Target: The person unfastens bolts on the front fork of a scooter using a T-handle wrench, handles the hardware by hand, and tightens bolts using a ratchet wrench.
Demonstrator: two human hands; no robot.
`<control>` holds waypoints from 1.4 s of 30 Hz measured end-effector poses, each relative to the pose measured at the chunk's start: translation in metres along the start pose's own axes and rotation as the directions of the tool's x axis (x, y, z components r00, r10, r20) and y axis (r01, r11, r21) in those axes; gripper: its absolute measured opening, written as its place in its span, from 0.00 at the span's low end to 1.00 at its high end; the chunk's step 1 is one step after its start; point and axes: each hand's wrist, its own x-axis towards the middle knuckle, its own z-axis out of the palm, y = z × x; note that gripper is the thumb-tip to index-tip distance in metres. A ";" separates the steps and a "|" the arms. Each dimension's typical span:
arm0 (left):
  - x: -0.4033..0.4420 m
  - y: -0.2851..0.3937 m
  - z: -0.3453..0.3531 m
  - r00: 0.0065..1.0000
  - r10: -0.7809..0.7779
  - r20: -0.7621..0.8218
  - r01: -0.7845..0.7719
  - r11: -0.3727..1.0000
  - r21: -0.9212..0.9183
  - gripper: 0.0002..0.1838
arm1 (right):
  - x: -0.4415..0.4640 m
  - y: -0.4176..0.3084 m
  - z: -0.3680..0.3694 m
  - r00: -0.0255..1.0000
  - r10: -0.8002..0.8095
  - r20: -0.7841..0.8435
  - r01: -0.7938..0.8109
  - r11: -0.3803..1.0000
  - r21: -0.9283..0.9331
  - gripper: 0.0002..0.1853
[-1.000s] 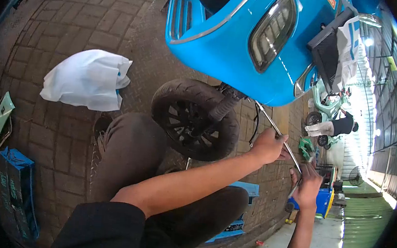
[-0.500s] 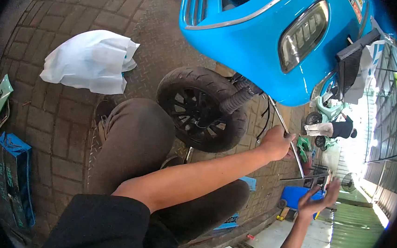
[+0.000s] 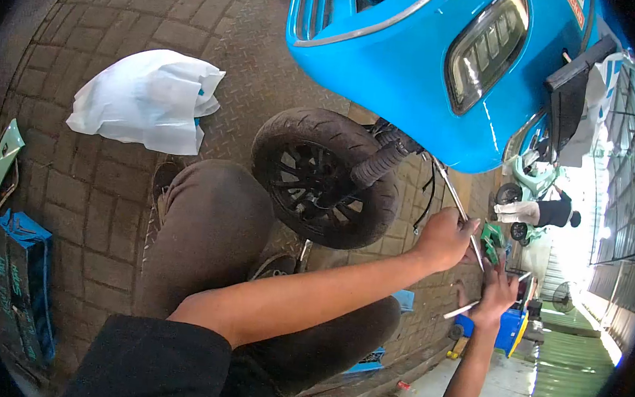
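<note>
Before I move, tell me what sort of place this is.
Likely a scooter workshop: a blue scooter, a mint-green scooter beyond it, and a loose green panel on the brick floor.

The blue body panel (image 3: 387, 77) has a smooth, glossy, plastic-like finish, edged with a shiny metallic trim strip (image 3: 390, 29) and set with a clear, glossy lamp lens (image 3: 487, 51), while the tyre (image 3: 271, 139) is matt black rubber and the rod (image 3: 451, 188) is smooth, bright metal. Rough, matt brick paving (image 3: 71, 198) meets a dull metal plate (image 3: 257, 67) with a raised tread pattern. The white bag (image 3: 142, 99) is thin and creased, its exact material unclear, and the brown trousers (image 3: 211, 220) and black sleeve (image 3: 148, 357) are matt cloth.
</note>
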 end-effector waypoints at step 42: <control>-0.069 0.006 0.006 0.844 0.357 0.400 -0.536 0.567 0.625 0.25 | -0.020 -0.047 0.047 0.120 0.957 0.263 -0.546 -0.158 0.823 0.22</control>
